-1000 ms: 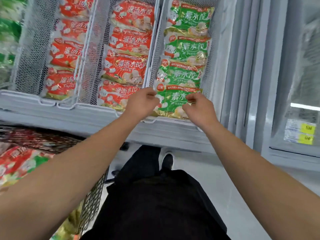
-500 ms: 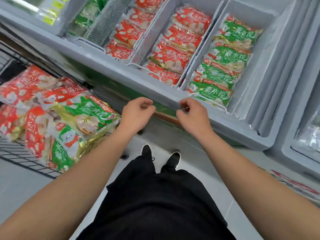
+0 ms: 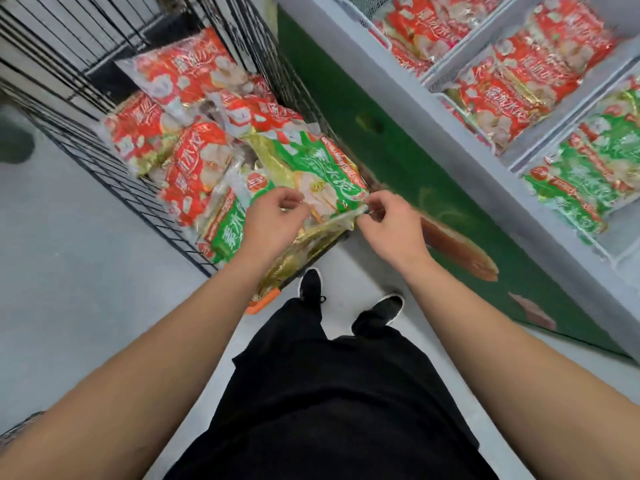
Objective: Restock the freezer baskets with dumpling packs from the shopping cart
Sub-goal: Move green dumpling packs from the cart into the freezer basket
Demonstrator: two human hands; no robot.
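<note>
At ten o'clock the shopping cart [image 3: 221,64] holds many red packs. At centre, the left hand [image 3: 273,216] and right hand [image 3: 388,223] pinch a green dumpling pack [image 3: 311,168]. At two o'clock, the freezer baskets [image 3: 519,157] look nearly full; restocking seems well along.

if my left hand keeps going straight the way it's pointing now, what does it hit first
Most likely the green dumpling pack on top of the pile in the cart; the left hand is already at its near edge, though depth is hard to judge.

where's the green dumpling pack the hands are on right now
In the head view, the green pack lies atop the cart's near corner, left of the freezer, under both hands.
</note>
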